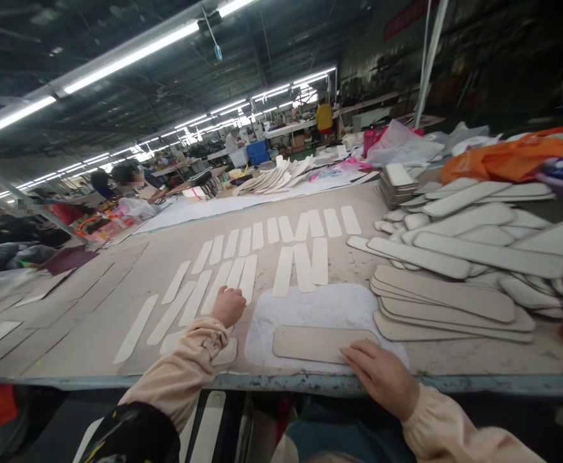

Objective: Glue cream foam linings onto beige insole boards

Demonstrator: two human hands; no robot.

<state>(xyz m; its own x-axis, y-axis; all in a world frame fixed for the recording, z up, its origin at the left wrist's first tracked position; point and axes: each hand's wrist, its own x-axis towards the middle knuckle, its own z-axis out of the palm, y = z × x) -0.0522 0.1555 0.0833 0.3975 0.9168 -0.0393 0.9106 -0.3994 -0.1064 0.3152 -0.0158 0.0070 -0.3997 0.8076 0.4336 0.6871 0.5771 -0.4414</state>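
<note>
My left hand is curled closed at the lower end of a narrow white strip, seemingly pinching it; its fingertips are partly hidden. More strips lie in slanted rows around it, among them a strip to its right. My right hand rests with fingers stretched over the right end of a long beige panel with rounded corners. That panel lies flat on a white cloth near the table's front edge.
Stacked beige panels sit right of the cloth, with a heap of white-faced panels behind. An orange bag and a clear plastic bag are at the back right. Across the table, a person in striped sleeves bends over.
</note>
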